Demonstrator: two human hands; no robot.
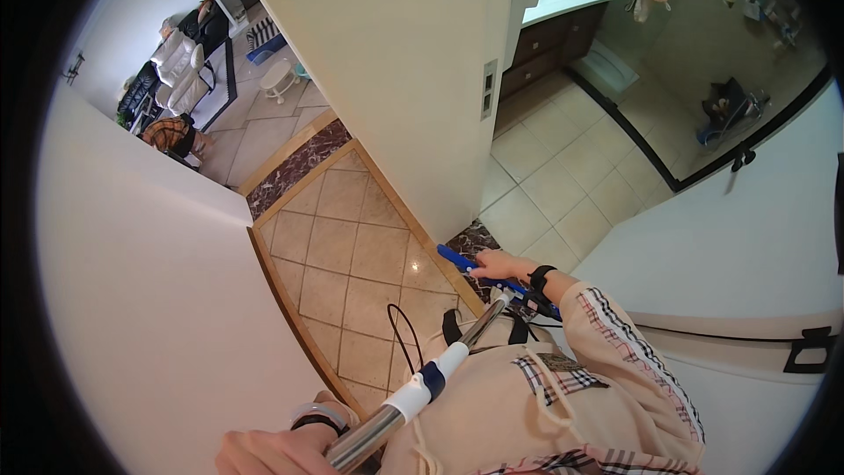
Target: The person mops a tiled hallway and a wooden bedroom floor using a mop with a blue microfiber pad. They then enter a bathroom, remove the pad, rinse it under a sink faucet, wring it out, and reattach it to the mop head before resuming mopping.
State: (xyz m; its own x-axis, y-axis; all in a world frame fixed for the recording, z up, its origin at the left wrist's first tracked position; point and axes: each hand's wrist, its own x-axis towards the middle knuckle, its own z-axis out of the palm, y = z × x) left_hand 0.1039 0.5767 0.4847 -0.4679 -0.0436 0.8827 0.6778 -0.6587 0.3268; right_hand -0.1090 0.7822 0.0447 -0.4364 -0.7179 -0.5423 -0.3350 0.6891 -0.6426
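Observation:
A telescopic metal pole [369,439] with a white and dark blue clamp collar slants up from the lower edge across my body. My left hand [283,450], with bands at its wrist, is closed around its lower end; part of that grip is cut off by the picture's edge. The pole's far end meets a long blue flat mop head [453,258]. My right hand [498,265], wearing a black wristband, grips the mop head by its near-middle part. My sleeve and body hide some of the mop head's right end.
A tiled hallway floor [356,257] runs ahead to a living room with recliner chairs [181,72] and a bent-over person [170,135]. A wall end [422,79] divides it from a bathroom with a vanity [547,46] and glass shower. At right stands a white door [712,244].

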